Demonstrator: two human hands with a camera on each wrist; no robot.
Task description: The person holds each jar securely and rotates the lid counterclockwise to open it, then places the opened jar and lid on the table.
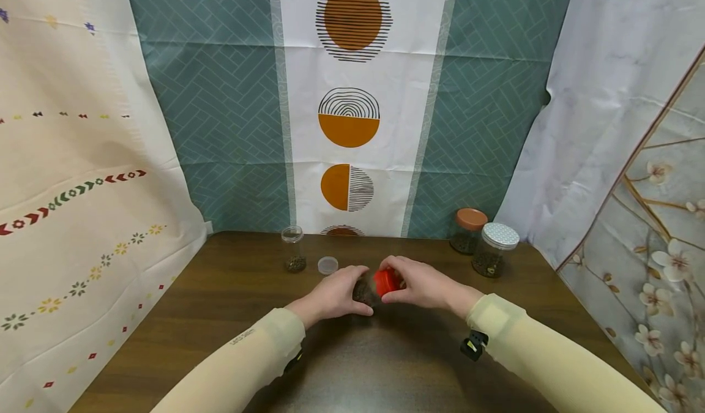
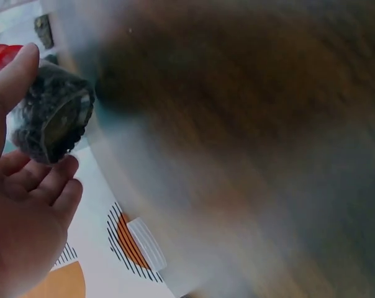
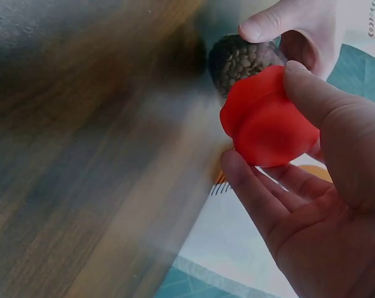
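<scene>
A clear jar of small dark beans or seeds lies tilted on its side between the two hands, its base toward the left. My left hand holds the jar's body; the left wrist view shows the thumb on one side and the fingers on the other. At the jar's mouth end is a red lid, gripped between the thumb and fingers of my right hand. Whether the lid is tight on the jar or loose cannot be seen. Dark contents show through the jar's wall.
Left of the hands stand an uncapped clear jar with some dark contents and a small clear lid on the brown table. At the back right are a jar with an orange-brown lid and one with a white patterned lid. Cloths hang behind.
</scene>
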